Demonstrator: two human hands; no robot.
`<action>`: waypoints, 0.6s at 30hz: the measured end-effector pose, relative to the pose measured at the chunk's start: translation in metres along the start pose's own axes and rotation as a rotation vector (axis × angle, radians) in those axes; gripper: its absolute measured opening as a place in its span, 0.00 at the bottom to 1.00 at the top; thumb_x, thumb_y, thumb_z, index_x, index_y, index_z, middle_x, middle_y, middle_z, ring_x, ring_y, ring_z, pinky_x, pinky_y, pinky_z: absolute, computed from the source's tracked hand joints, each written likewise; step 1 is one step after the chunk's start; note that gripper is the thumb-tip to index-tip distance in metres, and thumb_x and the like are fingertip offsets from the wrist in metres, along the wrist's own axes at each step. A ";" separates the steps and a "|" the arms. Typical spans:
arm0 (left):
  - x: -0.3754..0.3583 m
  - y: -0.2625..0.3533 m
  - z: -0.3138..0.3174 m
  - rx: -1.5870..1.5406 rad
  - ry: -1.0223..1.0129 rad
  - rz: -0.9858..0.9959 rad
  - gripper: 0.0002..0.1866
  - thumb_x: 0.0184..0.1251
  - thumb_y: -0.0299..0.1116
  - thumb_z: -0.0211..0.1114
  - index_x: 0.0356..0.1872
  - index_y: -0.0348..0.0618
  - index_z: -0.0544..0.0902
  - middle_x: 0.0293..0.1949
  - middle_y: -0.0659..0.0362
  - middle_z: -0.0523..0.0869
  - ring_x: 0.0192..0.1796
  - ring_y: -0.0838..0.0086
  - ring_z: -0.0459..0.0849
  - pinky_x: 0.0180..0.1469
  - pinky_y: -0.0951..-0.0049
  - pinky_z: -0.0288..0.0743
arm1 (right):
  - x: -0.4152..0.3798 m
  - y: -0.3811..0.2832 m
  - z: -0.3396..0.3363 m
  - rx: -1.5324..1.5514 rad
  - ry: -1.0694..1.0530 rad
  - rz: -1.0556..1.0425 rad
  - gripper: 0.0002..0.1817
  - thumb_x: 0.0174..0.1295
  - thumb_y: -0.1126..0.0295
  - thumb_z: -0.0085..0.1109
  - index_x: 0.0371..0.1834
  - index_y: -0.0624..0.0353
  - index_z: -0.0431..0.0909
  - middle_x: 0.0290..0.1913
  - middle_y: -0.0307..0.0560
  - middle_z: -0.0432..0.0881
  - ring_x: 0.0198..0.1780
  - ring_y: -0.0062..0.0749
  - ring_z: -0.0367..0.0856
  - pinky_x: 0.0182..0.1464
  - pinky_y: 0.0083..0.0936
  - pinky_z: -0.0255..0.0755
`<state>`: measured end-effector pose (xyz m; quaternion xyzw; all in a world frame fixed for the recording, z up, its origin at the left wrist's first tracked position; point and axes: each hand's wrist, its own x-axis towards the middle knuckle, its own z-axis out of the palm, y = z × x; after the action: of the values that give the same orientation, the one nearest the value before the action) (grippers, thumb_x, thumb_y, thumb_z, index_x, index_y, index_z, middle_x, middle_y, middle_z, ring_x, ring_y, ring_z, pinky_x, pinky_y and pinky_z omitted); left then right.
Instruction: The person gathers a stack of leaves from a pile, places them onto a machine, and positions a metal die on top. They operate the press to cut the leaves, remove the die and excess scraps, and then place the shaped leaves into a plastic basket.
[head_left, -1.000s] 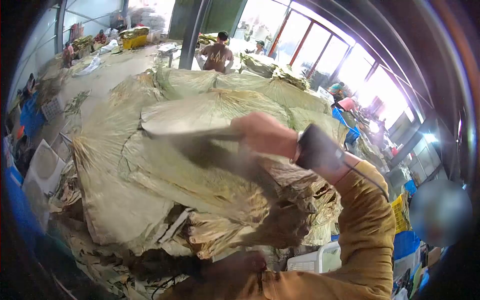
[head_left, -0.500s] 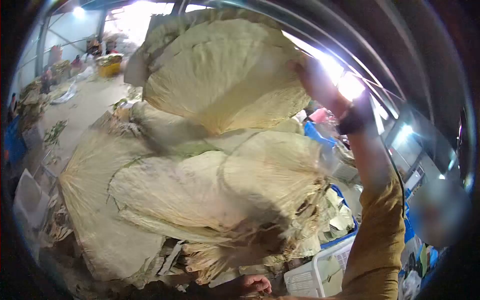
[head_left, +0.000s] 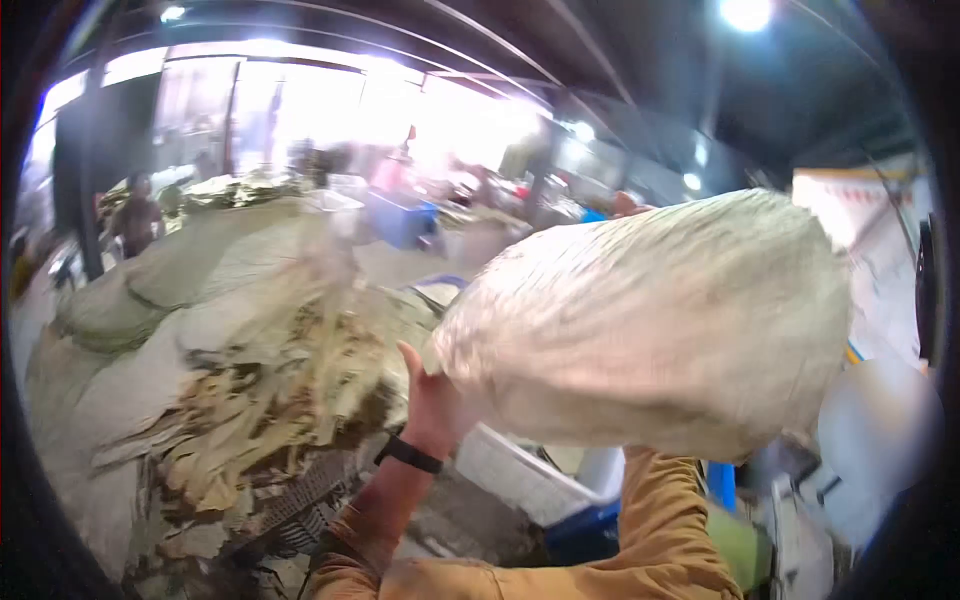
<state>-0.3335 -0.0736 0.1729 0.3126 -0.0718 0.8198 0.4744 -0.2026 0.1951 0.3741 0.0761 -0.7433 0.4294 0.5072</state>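
A large stack of dried, pale green fan-shaped leaves (head_left: 640, 330), like folded lotus leaves, is held up on the right, blurred by motion. My left hand (head_left: 437, 405) grips its narrow left end, thumb up and the other fingers hidden behind the leaf. My right arm reaches under the stack in an orange sleeve. At the far upper edge of the stack a few fingertips show, seemingly of my right hand (head_left: 628, 204); the rest is hidden. To the left of my left hand lies a heap of similar leaves (head_left: 230, 255), their ragged brown stem ends towards me.
Below the stack stands a white plastic basket (head_left: 535, 480), with a blue container (head_left: 585, 535) beside it. A blue bin (head_left: 400, 218) is farther back. At the far left a person (head_left: 138, 215) is near the heap. A white printed board (head_left: 885, 260) stands on the right.
My view has turned right. The fan-shaped leaf stack has gone from above the heap to the right of it. My left hand has come from the bottom edge onto its narrow end.
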 end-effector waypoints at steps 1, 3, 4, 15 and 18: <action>0.000 -0.030 0.015 0.001 0.107 -0.034 0.46 0.62 0.71 0.49 0.69 0.42 0.63 0.67 0.47 0.68 0.67 0.53 0.67 0.68 0.44 0.60 | -0.035 -0.001 -0.037 -0.005 0.072 0.047 0.16 0.68 0.64 0.56 0.55 0.59 0.76 0.48 0.44 0.82 0.49 0.31 0.78 0.49 0.31 0.74; 0.000 -0.085 0.023 0.046 0.292 -0.129 0.40 0.64 0.64 0.56 0.67 0.43 0.67 0.64 0.49 0.73 0.64 0.56 0.72 0.66 0.49 0.64 | -0.103 -0.002 -0.095 -0.016 0.215 0.139 0.17 0.68 0.64 0.56 0.56 0.59 0.76 0.48 0.45 0.82 0.50 0.31 0.78 0.49 0.31 0.74; -0.002 -0.113 0.024 0.084 0.361 -0.189 0.37 0.64 0.60 0.60 0.65 0.43 0.69 0.61 0.50 0.76 0.62 0.57 0.74 0.65 0.50 0.66 | -0.137 -0.002 -0.118 -0.030 0.282 0.183 0.17 0.68 0.64 0.56 0.56 0.59 0.76 0.49 0.45 0.81 0.50 0.31 0.78 0.50 0.31 0.74; -0.007 -0.253 -0.012 0.043 0.682 -0.540 0.13 0.67 0.30 0.59 0.49 0.33 0.79 0.48 0.51 0.84 0.51 0.60 0.83 0.58 0.56 0.76 | -0.395 -0.016 -0.163 -0.333 0.855 0.424 0.18 0.67 0.62 0.56 0.56 0.58 0.75 0.52 0.46 0.80 0.53 0.33 0.77 0.50 0.33 0.75; 0.003 -0.268 -0.031 -0.044 0.654 -0.626 0.12 0.68 0.29 0.57 0.45 0.30 0.80 0.46 0.50 0.85 0.48 0.60 0.84 0.56 0.57 0.78 | -0.422 -0.014 -0.134 -0.643 0.864 0.407 0.18 0.67 0.62 0.56 0.57 0.58 0.74 0.53 0.46 0.79 0.53 0.34 0.77 0.50 0.33 0.75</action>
<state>-0.1277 0.0858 0.1021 0.0338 0.1624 0.6907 0.7039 0.0974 0.1459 0.0519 -0.4090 -0.5613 0.2629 0.6697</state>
